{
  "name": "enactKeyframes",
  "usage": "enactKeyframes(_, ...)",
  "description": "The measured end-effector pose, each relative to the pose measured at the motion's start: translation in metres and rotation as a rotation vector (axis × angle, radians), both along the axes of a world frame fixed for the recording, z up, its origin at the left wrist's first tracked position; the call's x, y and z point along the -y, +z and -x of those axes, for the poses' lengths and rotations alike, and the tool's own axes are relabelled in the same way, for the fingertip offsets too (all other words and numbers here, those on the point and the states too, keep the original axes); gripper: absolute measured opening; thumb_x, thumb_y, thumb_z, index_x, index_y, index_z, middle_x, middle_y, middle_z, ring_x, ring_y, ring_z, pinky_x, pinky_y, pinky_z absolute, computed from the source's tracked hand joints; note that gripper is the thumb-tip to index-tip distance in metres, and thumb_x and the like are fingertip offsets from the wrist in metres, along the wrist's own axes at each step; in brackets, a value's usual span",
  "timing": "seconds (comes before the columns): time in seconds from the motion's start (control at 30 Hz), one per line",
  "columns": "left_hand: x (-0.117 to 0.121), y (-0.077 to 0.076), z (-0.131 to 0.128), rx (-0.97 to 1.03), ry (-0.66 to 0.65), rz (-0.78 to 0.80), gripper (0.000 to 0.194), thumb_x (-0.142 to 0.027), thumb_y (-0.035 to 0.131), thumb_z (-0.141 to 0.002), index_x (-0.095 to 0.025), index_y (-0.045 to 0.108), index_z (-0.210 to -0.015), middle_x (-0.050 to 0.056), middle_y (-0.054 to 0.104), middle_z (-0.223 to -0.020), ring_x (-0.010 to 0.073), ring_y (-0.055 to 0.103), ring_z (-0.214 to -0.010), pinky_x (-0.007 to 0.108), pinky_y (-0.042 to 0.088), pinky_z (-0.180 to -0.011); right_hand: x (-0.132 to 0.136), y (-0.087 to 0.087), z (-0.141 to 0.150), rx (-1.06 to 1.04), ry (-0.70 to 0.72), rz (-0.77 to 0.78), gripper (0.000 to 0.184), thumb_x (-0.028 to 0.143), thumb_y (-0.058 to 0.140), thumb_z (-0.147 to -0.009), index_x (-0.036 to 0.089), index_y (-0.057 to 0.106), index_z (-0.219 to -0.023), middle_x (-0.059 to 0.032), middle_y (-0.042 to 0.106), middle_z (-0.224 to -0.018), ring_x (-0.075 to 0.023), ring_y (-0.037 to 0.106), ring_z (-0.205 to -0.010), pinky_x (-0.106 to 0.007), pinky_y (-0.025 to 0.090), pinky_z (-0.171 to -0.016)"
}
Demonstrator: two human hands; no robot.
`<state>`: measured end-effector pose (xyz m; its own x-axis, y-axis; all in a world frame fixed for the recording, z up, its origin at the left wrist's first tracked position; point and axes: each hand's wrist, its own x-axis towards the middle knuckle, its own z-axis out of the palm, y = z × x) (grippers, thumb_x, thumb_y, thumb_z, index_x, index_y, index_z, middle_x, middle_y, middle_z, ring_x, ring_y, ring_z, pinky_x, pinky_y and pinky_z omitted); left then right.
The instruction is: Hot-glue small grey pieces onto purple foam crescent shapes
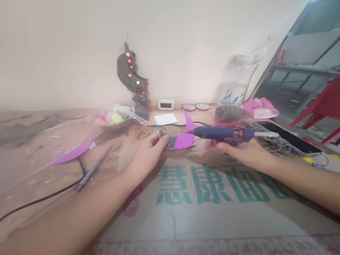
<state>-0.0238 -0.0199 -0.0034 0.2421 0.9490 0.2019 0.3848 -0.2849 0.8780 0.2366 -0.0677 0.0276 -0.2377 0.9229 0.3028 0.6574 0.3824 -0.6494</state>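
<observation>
My left hand (pixel 152 150) pinches the left end of a purple crescent-shaped piece (pixel 184 140), which has grey yarn (pixel 171 140) wrapped around that end. In my right hand (pixel 239 152) is a dark blue hot glue gun (pixel 221 133), held sideways with its nozzle pointing left at the purple piece. A clear glue stick (pixel 266 134) sticks out of the gun's back. Whether the nozzle touches the crescent I cannot tell. Both hands are above a printed plastic sheet (pixel 182 222) on the table.
A finished grey crescent ornament (pixel 125 70) with pom-poms hangs on the wall. Along the back are a bowl of pom-poms (pixel 114 120), a clock (pixel 166 104), a grey yarn ball (pixel 229 112) and a bottle (pixel 235 79). A phone (pixel 290 137) lies right; a pen-like tool (pixel 94 169) and cable (pixel 38 200) lie left.
</observation>
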Motion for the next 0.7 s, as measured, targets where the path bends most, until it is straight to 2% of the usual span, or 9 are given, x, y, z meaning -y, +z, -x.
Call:
enactKeyframes(0.13,0.000,-0.003,-0.001,0.031,0.004,0.021,0.041,-0.054,0.044,-0.088,-0.019,0.047,-0.067,-0.004,0.048,-0.061,0.0115,0.046,-0.056,0.024,0.034,-0.053,0.004,-0.004,0.010,0.026,0.005,-0.010,0.022,0.042,0.057,-0.081,0.023,0.065,-0.080,-0.0040,0.071,-0.083,-0.0223,0.067,-0.081,-0.035,0.055,-0.078)
enactKeyframes(0.3,0.004,0.002,0.000,0.000,-0.014,0.009,0.041,-0.055,0.042,-0.089,-0.019,0.046,-0.068,-0.003,0.048,-0.063,0.0116,0.047,-0.059,0.023,0.035,-0.055,0.004,-0.003,0.020,0.017,-0.030,0.069,0.022,0.042,0.062,-0.072,0.022,0.053,-0.068,-0.0007,0.062,-0.062,-0.0199,0.062,-0.061,-0.032,0.054,-0.057)
enactKeyframes(0.47,0.005,0.005,-0.001,-0.061,-0.001,-0.020,0.042,-0.052,0.042,-0.090,-0.019,0.044,-0.064,-0.004,0.046,-0.060,0.0113,0.046,-0.056,0.025,0.033,-0.054,0.004,0.000,0.027,-0.068,-0.001,0.092,0.018,0.039,0.063,-0.070,0.024,0.052,-0.071,-0.0007,0.061,-0.064,-0.0219,0.063,-0.067,-0.035,0.055,-0.065)
enactKeyframes(0.7,0.004,0.002,0.000,-0.026,-0.028,-0.038,0.038,-0.048,0.043,-0.089,-0.019,0.045,-0.066,-0.004,0.046,-0.060,0.0120,0.046,-0.056,0.025,0.033,-0.053,0.004,-0.004,0.028,-0.068,-0.043,0.141,0.026,0.044,0.067,-0.067,0.024,0.050,-0.066,0.0013,0.053,-0.058,-0.0187,0.055,-0.056,-0.034,0.050,-0.055)
